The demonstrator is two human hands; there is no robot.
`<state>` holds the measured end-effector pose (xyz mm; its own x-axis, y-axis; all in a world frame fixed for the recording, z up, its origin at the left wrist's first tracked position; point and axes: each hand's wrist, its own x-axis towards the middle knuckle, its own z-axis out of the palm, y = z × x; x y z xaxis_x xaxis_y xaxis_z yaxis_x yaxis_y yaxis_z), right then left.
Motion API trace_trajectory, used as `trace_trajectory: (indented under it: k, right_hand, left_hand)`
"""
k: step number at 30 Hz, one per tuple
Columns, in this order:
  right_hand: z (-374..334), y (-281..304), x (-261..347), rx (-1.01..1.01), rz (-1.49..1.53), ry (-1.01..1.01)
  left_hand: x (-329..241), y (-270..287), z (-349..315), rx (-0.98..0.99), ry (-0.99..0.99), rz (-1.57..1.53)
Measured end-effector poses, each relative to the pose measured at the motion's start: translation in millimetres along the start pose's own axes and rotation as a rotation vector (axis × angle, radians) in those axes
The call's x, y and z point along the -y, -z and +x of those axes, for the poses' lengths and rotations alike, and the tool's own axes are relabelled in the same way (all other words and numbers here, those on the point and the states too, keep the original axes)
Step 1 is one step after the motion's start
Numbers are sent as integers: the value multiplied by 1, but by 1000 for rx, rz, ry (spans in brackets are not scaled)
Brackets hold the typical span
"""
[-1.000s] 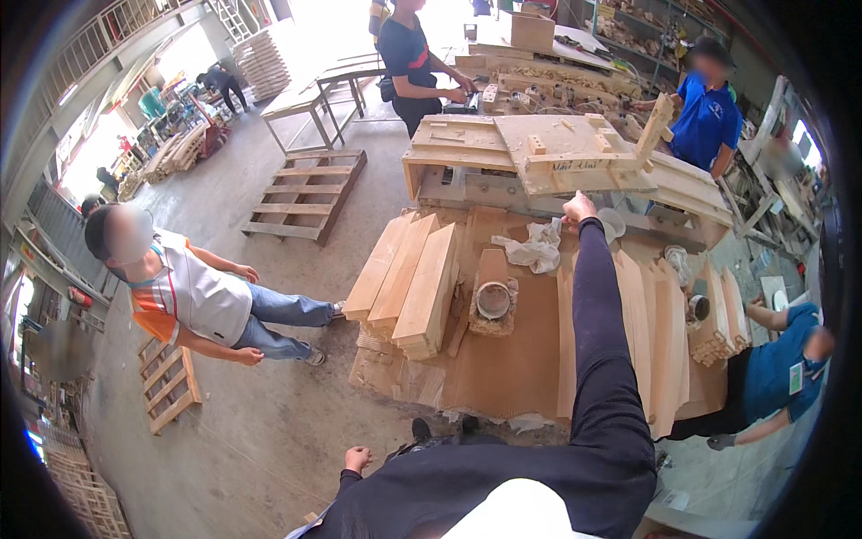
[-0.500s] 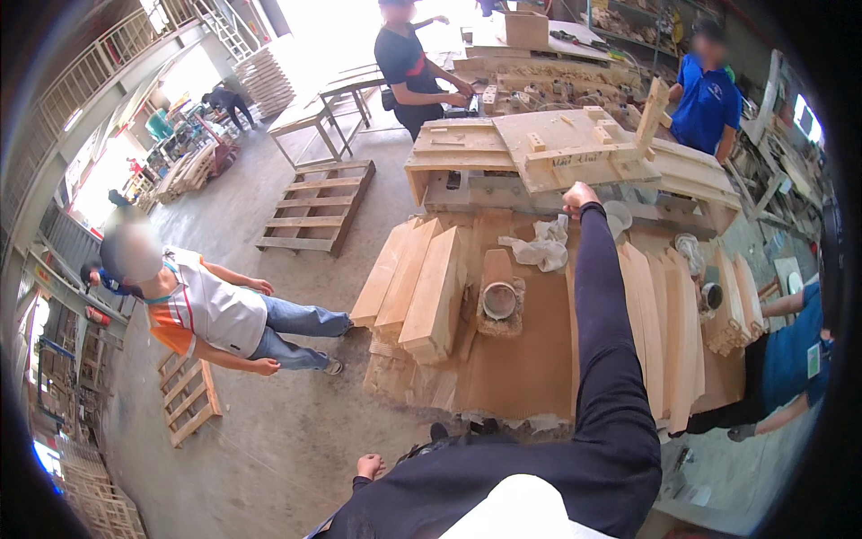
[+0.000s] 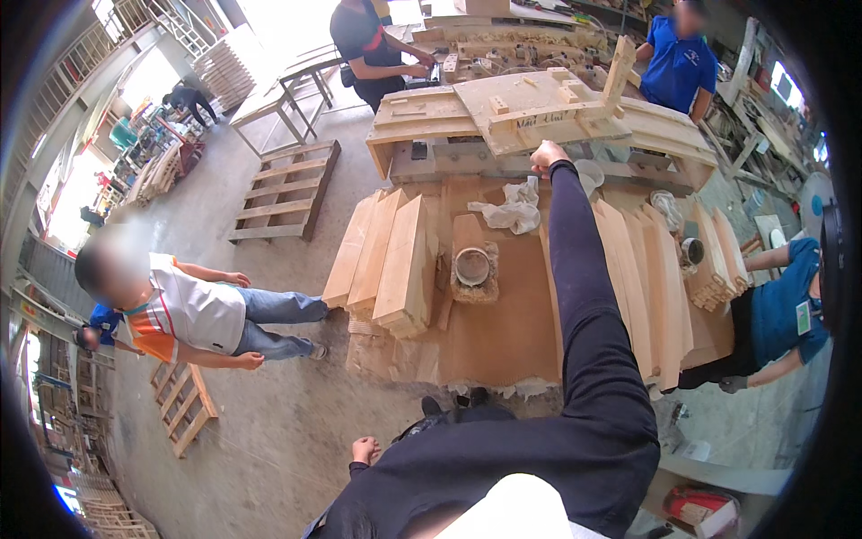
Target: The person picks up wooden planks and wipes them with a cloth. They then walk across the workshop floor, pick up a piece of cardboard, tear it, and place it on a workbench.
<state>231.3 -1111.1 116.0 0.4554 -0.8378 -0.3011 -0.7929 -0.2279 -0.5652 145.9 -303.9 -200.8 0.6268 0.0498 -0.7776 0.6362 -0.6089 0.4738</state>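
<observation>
1 round pot (image 3: 472,266) sits on a small wood block mid-bench, and I can't make out what's in it; a second pot (image 3: 691,251) stands off to the right between the planks. Bench is a brown board (image 3: 503,332) loaded with stacked planks (image 3: 386,260) and a white rag (image 3: 514,212), concrete floor, pallet (image 3: 283,190) nearby. Right hand (image 3: 546,156) is stretched out, fingers curled against the edge of the wooden frame (image 3: 539,112) at the far end; whether it actually grips, can't tell. Left hand (image 3: 364,449) hangs low in a loose fist, holding nothing.

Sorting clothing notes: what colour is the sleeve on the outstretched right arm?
Black or very dark navy sleeve, clearest in the head view.
</observation>
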Motion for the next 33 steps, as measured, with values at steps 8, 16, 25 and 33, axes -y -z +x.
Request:
trace_trajectory:
  k: [8, 16, 25, 33]
  right_hand:
    - [44, -7, 18, -9, -130, 85]
    - [-56, 11, 317, -136, -238, 864]
    - [-58, -36, 248, -159, -565, 1197]
    - [-151, -72, 69, 453, 150, 937]
  left_hand:
    - [8, -1, 3, -52, 86, -26]
    - [7, 10, 24, -54, 35, -82]
    - [40, -29, 14, -126, -61, -132]
    - [60, -61, 9, -261, -18, 252]
